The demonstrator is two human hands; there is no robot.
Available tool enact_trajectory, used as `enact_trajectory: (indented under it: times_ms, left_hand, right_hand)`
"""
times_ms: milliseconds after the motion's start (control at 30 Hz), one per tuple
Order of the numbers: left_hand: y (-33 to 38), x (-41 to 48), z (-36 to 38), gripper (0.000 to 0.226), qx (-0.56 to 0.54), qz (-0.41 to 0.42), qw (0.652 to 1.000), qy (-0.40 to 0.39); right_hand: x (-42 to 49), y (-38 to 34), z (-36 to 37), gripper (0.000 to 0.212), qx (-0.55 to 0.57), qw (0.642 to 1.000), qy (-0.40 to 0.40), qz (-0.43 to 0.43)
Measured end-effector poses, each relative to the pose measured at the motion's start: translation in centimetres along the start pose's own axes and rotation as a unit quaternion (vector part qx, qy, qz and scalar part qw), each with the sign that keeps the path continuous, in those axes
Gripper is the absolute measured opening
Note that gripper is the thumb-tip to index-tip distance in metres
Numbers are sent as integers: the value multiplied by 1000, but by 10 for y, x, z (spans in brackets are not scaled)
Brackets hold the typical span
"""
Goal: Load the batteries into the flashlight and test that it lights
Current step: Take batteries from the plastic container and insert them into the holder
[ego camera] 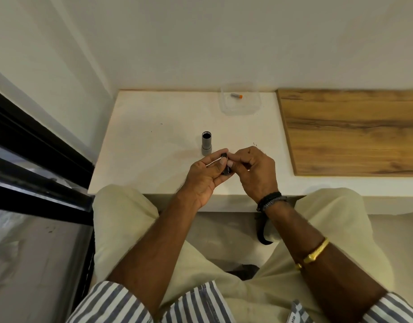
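Note:
A grey flashlight body (206, 143) stands upright on the white table (154, 141), its open dark end facing up. Just in front of it, my left hand (204, 177) holds a small black cylindrical part (226, 166), probably the battery holder. My right hand (255, 169) pinches the same part from the right with fingertips. What sits inside the part is hidden by my fingers. One battery with an orange end (236, 96) lies in a clear plastic container (240, 99) at the back of the table.
A wooden board (352, 131) covers the right side of the table. A dark window frame (37, 159) runs along the left. My knees in light trousers sit against the table's front edge. A black strap (262, 231) hangs below my right wrist.

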State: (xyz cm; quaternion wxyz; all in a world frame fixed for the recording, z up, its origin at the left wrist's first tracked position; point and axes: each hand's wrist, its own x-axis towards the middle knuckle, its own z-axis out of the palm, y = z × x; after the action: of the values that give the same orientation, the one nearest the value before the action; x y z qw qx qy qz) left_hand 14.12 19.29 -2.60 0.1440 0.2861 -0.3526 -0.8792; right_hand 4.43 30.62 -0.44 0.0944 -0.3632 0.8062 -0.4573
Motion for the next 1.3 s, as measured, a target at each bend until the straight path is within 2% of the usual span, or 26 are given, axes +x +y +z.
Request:
enact_trajectory:
  times_ms: [67,167,300,433,667,867,1067,1300]
  left_hand:
    - [2,1,0,26,-3,-8,1000,-3]
    - [7,2,2,27,-15,-13,1000,-18]
    - [10,4,5,29,-66,-15,998,-14]
    - [6,8,6,34,-104,-49,993,18]
    - [-3,21,1,30,-88,-62,993,37]
    - [-6,30,-6,31,-95,-74,991,64]
    - [-10,34,-9,34,-139,-99,983,66]
    - [-7,33,-8,35,-146,-101,983,45]
  right_hand:
    - [1,-1,-1,19,5,1000,-12,1]
    - [6,-2,-5,22,78,996,-14,44]
    - [24,4,-11,19,173,979,31,107]
    - [70,15,-13,13,168,973,72,143]
    - [190,44,3,11,33,988,79,132]
    - [264,68,26,19,-163,979,22,117]
    - [296,82,48,30,-281,950,-37,131]
    - [298,87,52,34,-325,934,-48,138]
